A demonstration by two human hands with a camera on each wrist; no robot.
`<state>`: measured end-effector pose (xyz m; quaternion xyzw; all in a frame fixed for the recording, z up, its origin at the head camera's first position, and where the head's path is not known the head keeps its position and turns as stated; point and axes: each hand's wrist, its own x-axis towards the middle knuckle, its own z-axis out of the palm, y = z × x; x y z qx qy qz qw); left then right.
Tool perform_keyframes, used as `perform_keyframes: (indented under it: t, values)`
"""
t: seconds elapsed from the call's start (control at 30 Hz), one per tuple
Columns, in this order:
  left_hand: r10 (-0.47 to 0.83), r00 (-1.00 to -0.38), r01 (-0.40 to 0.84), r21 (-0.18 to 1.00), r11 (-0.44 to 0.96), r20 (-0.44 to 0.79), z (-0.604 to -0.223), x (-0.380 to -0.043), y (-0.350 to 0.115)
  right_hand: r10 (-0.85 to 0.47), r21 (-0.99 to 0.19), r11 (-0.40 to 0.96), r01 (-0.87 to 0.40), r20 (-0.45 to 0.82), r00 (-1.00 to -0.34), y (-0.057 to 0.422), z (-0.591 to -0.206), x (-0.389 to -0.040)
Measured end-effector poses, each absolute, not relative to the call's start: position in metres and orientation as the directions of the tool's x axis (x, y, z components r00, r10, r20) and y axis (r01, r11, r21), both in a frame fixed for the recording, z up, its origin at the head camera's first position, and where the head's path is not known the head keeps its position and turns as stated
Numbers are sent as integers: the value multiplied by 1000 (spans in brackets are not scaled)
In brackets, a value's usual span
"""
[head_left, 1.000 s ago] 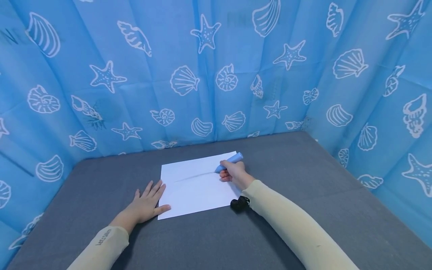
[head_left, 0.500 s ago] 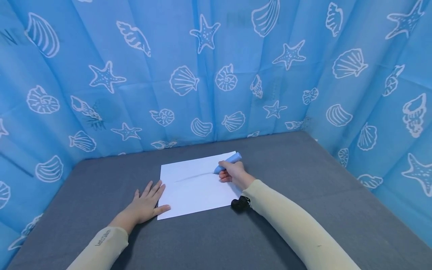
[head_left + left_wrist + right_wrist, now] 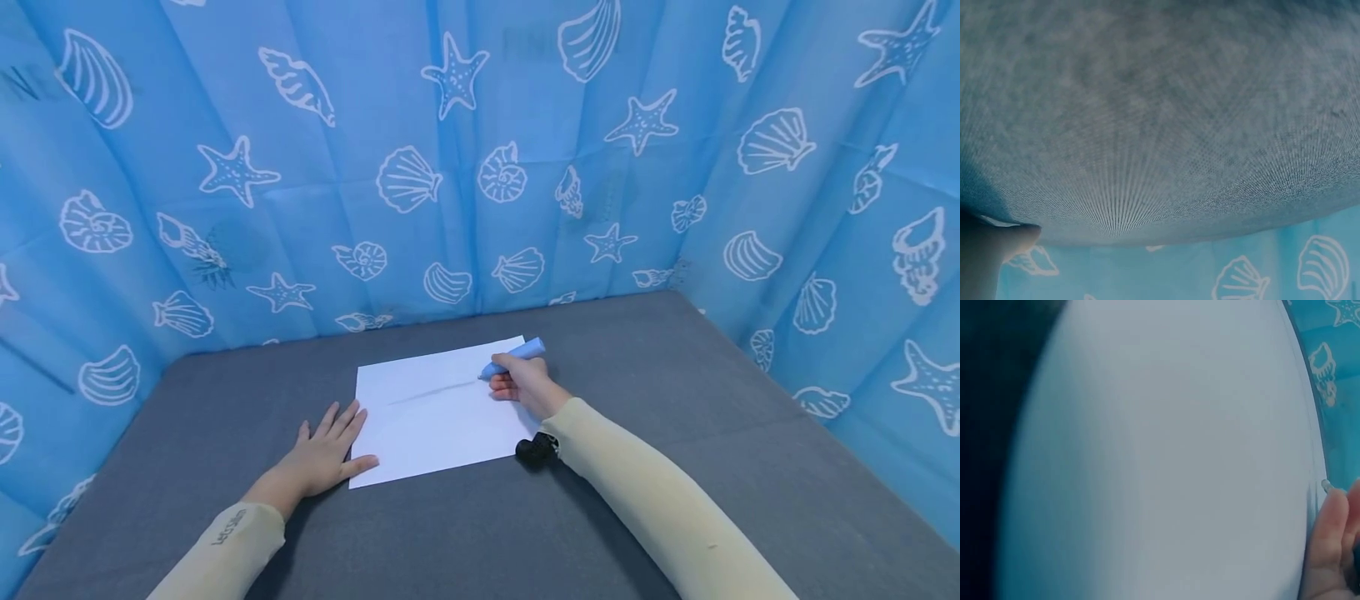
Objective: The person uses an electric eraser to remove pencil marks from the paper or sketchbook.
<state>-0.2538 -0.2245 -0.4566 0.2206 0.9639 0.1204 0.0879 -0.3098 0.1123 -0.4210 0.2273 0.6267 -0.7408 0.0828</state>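
Observation:
A white sheet of paper point(image 3: 427, 442) lies on the grey-covered table. My left hand point(image 3: 322, 458) rests flat with spread fingers at its left edge, the thumb over the near corner. Toward the paper's right side, my right hand point(image 3: 528, 385) pinches a thick light-blue pen point(image 3: 528, 348), its narrow tip low over the sheet. A faint grey streak point(image 3: 431, 392) runs leftward across the paper from the tip. In the right wrist view the sheet point(image 3: 1197, 456) fills most of the picture, and the pen's pale tip point(image 3: 1326, 485) shows past my fingers point(image 3: 1329, 531); the barrel is hidden there.
A blue curtain point(image 3: 315, 208) with white shells and starfish hangs behind the table and along its sides. The grey tabletop point(image 3: 420, 542) stretches around the paper. A small black device point(image 3: 535, 451) sits at my right wrist, over the sheet's near right corner.
My right hand and the pen have shifted slightly to the right and away from me over the last half second. The left hand and the paper stay put.

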Motion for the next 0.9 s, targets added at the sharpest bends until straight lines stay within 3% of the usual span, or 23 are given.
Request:
perform_keyframes:
  t: [0.9]
  values:
    - [452,-885,410,270,871,-115,-450,-251,-223,159,-904,-110,414,-427,-890,104,-421,-309]
